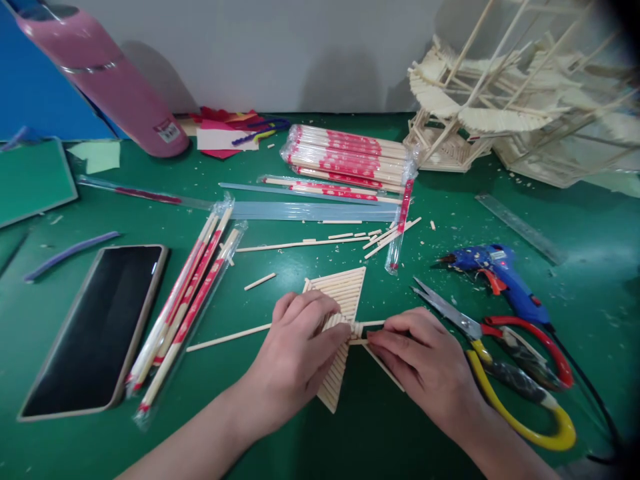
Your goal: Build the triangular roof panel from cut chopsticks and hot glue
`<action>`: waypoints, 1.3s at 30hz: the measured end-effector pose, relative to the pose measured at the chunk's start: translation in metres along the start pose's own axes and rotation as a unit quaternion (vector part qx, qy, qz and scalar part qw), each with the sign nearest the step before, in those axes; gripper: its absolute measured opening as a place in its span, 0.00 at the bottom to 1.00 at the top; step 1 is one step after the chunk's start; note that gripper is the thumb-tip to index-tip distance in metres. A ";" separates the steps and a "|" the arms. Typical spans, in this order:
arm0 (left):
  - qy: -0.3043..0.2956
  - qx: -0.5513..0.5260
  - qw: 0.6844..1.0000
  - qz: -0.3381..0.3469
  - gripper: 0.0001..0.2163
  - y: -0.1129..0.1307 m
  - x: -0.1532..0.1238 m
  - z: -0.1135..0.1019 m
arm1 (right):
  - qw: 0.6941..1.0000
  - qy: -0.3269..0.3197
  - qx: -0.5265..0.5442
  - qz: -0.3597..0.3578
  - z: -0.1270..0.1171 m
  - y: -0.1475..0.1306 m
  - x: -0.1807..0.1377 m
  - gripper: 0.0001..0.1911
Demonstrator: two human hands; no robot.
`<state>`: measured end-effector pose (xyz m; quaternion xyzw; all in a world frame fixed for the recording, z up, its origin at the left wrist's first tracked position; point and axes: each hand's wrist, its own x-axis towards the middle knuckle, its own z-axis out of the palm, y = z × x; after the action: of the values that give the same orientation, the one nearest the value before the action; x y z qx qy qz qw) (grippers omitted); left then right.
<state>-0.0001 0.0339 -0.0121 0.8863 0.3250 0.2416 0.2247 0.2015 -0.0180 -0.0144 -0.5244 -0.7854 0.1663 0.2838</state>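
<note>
A triangular panel of glued bamboo sticks (345, 290) lies on the green mat (320, 433) near the front. My left hand (300, 340) rests on the panel with fingers pressed down on it. My right hand (425, 360) pinches a short stick (373, 325) against the panel's right edge. A long bare stick (227, 337) pokes out to the left from under my left hand.
Scissors with red and yellow handles (505, 360) and a blue glue gun (500, 273) lie right. Wrapped chopsticks (185, 307) and a phone (97, 327) lie left. A chopstick bundle (350, 157), glue rods (310, 210), a pink bottle (100, 73) and a stick model (520, 107) stand behind.
</note>
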 end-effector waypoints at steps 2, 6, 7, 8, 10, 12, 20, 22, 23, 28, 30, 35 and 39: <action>0.003 -0.004 1.000 0.002 0.10 -0.001 0.000 0.001 | 1.000 0.011 0.001 -0.003 0.001 0.001 0.000 0.08; 0.004 -0.009 1.000 0.004 0.10 -0.001 0.000 0.002 | 1.000 0.011 0.004 -0.005 0.000 0.002 0.001 0.07; 0.004 -0.009 1.000 0.005 0.10 -0.001 0.000 0.002 | 1.000 0.009 0.007 -0.004 0.000 0.002 0.001 0.07; 0.004 -0.008 1.000 0.005 0.10 -0.001 0.000 0.002 | 1.000 0.007 0.009 -0.004 -0.001 0.002 0.002 0.06; 0.005 -0.008 1.000 0.005 0.10 -0.001 0.000 0.002 | 1.000 0.002 0.011 -0.005 -0.002 0.003 0.002 0.06; 0.005 -0.009 1.000 0.005 0.10 -0.001 0.000 0.002 | 1.000 -0.002 0.013 -0.004 -0.002 0.003 0.003 0.06; 0.008 -0.014 1.000 0.004 0.10 -0.001 -0.001 0.002 | 1.000 0.002 0.004 0.000 0.000 0.001 0.003 0.06; 0.010 -0.013 1.000 0.004 0.11 -0.001 -0.001 0.003 | 1.000 -0.001 0.001 0.001 -0.001 0.000 0.003 0.06; 0.010 -0.012 1.000 0.005 0.11 -0.001 -0.001 0.003 | 1.000 -0.003 0.001 0.002 -0.001 0.000 0.003 0.06; 0.005 -0.010 1.000 0.003 0.11 -0.001 -0.002 0.002 | 1.000 -0.008 -0.003 0.001 -0.002 0.002 0.002 0.06; 0.003 -0.011 1.000 0.003 0.11 -0.001 -0.002 0.002 | 1.000 -0.010 -0.003 0.004 -0.001 0.002 0.002 0.07; -0.002 -0.019 1.000 0.001 0.11 -0.001 -0.002 0.002 | 1.000 -0.005 -0.003 0.008 0.000 0.002 0.002 0.06; -0.010 -0.028 1.000 -0.001 0.11 0.001 -0.001 0.000 | 1.000 -0.007 -0.005 0.007 -0.001 0.001 0.003 0.06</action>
<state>0.0001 0.0322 -0.0118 0.8816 0.3169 0.2415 0.2530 0.2018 -0.0149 -0.0131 -0.5297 -0.7846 0.1680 0.2752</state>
